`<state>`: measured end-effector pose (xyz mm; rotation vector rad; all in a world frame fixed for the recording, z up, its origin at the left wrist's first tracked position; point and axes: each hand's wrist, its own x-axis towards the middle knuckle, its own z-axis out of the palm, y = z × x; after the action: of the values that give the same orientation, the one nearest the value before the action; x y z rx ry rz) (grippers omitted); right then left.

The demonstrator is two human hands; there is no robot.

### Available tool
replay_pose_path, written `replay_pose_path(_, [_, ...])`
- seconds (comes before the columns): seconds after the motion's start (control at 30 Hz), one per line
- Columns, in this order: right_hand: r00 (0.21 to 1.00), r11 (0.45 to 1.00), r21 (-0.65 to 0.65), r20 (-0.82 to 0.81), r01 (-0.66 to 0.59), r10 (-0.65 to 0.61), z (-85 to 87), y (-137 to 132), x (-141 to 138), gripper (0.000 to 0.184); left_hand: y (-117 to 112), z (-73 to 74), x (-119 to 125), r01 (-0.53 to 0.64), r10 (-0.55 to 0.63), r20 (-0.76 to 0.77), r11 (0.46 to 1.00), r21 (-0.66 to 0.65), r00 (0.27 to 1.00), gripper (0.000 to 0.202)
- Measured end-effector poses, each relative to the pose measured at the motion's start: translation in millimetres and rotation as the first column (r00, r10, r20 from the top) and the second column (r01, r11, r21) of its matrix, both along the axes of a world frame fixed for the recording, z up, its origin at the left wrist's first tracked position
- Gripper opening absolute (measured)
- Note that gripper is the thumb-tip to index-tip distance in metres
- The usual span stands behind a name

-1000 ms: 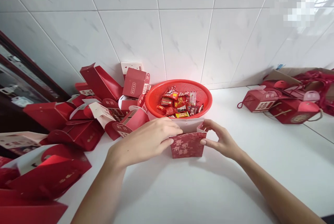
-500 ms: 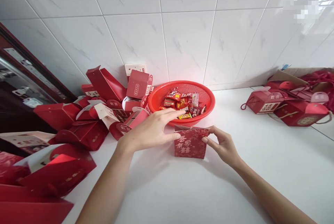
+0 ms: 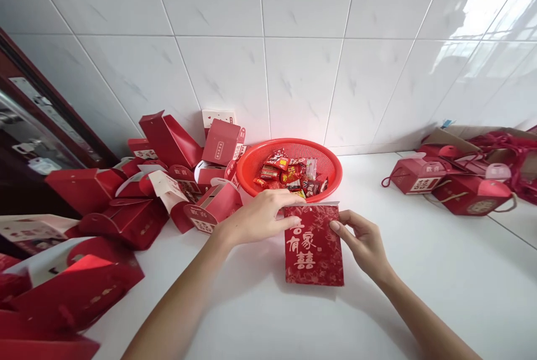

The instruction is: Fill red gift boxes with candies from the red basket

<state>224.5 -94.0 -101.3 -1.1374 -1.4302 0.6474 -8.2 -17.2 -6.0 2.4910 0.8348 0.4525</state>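
Note:
A red gift box (image 3: 314,248) with pale lettering and a floral pattern is held tilted over the white counter, its printed face toward me. My left hand (image 3: 262,215) grips its upper left edge, thumb on the front and fingers behind the top. On the right edge, my right hand (image 3: 363,237) pinches it with the thumb in front and the fingers behind. Just beyond the box stands a red plastic basket (image 3: 333,167) with wrapped sweets (image 3: 289,172) in it. The back of the box is hidden.
Several red gift boxes (image 3: 121,220) crowd the left side of the white counter (image 3: 251,315). More boxes with cord handles (image 3: 470,192) stand at the right, beside a cardboard carton (image 3: 451,137) with dark red ribbon. A tiled wall (image 3: 302,85) closes off the back.
The box has tipped so that its front faces me more fully, and it has come nearer. My left hand has closed on its top left edge; earlier its fingers were stretched over it.

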Motion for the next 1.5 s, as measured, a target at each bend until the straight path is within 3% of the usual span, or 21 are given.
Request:
replay_pose_path(0.13, [1.000, 1.000, -0.004, -0.025, -0.016, 0.016, 1.4, -0.1, 0.8, 0.033, 0.6, -3.2, 0.1, 0.014, -0.008, 0.101, 0.998, -0.064, 0.995, 0.035])
replay_pose_path(0.37, [0.961, 0.983, 0.002, -0.213, -0.182, 0.178, 8.4, -6.7, -2.2, 0.025, 1.4, -9.9, 5.1, 0.049, 0.017, 0.278, 0.972, -0.230, 0.961, 0.045])
replay_pose_path(0.47, [0.968, 0.987, 0.050, -0.191, -0.154, 0.161, 9.1, -9.1, -1.3, 0.033, 3.7, -14.9, 8.8, 0.079, 0.011, 0.346, 0.966, -0.246, 0.938, 0.040])
replay_pose_path(0.63, [0.985, 0.986, 0.149, -0.145, -0.075, 0.097, 6.9, -8.8, 3.7, 0.021, 4.5, -26.6, 14.4, 0.102, 0.051, 0.471, 0.950, -0.294, 0.881, 0.022])
replay_pose_path(0.83, [0.984, 0.986, 0.123, -0.125, -0.112, 0.127, 1.8, -8.6, 3.4, 0.025, -5.2, -46.4, 14.6, 0.045, 0.170, 0.535, 0.930, -0.365, 0.827, 0.015])
replay_pose_path(0.93, [0.984, 0.987, 0.106, -0.122, -0.120, 0.133, -2.2, -6.9, 1.5, 0.027, -11.1, -59.3, 13.3, -0.001, 0.179, 0.559, 0.952, -0.305, 0.810, 0.014])
replay_pose_path(1.03, [0.987, 0.990, 0.090, -0.108, -0.106, 0.116, -4.6, -4.9, 0.9, 0.026, -17.4, -68.8, 13.7, -0.087, 0.149, 0.558, 0.987, -0.136, 0.816, 0.010])
replay_pose_path(1.13, [0.992, 0.994, 0.077, -0.095, -0.076, 0.083, -3.8, -4.9, 1.1, 0.024, -22.0, -71.1, 14.9, -0.129, 0.098, 0.554, 0.991, 0.017, 0.827, 0.009])
replay_pose_path(1.23, [0.993, 0.997, 0.050, -0.095, -0.060, 0.064, -1.4, -7.0, 1.4, 0.025, -23.7, -69.2, 15.2, -0.098, 0.047, 0.549, 0.993, 0.064, 0.834, 0.006])
replay_pose_path(1.3, [0.995, 0.998, 0.029, -0.086, -0.052, 0.054, 0.1, -8.6, 1.7, 0.028, -24.8, -69.1, 15.7, -0.065, 0.041, 0.551, 0.998, 0.024, 0.833, 0.005])
replay_pose_path(1.37, [0.996, 0.999, 0.015, -0.071, -0.052, 0.053, 1.3, -9.8, 2.4, 0.030, -26.8, -71.2, 17.4, -0.081, 0.126, 0.580, 0.991, -0.102, 0.805, 0.007])
replay_pose_path(1.5, [0.998, 0.999, 0.006, -0.033, -0.044, 0.044, 2.7, -11.4, 4.6, 0.033, -32.4, -76.3, 24.3, -0.134, 0.414, 0.592, 0.879, -0.457, 0.692, 0.027])
